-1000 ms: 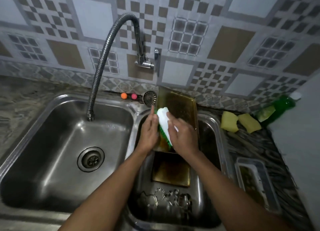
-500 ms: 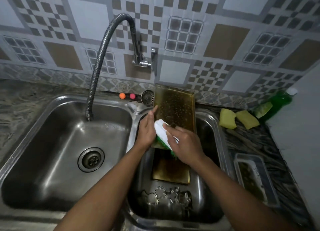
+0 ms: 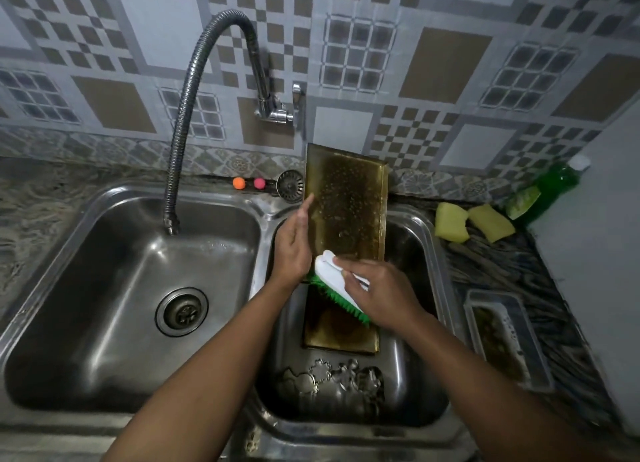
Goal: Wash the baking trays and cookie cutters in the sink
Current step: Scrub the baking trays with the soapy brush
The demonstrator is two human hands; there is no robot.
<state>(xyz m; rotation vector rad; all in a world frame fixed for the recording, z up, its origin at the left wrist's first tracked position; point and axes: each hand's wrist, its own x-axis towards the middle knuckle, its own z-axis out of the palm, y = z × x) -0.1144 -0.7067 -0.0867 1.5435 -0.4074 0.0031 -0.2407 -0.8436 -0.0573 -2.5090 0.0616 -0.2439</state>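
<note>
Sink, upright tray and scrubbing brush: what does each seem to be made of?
Sink: most likely stainless steel, judging by its brushed grey surface with soft reflections.
Upright tray: glossy amber-gold and speckled with droplets or suds. It could be tinted glass or gold-coated metal; the look leaves this open.
Brush: smooth white back and bright green bristles, apparently moulded plastic.

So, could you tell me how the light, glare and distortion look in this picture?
Head view: dim overall; soft glare on the left basin and the tap hose; the wide lens bows the wall tiles; the cookie cutters lie in deep shadow, faint; the counter at right looks smeared.
</note>
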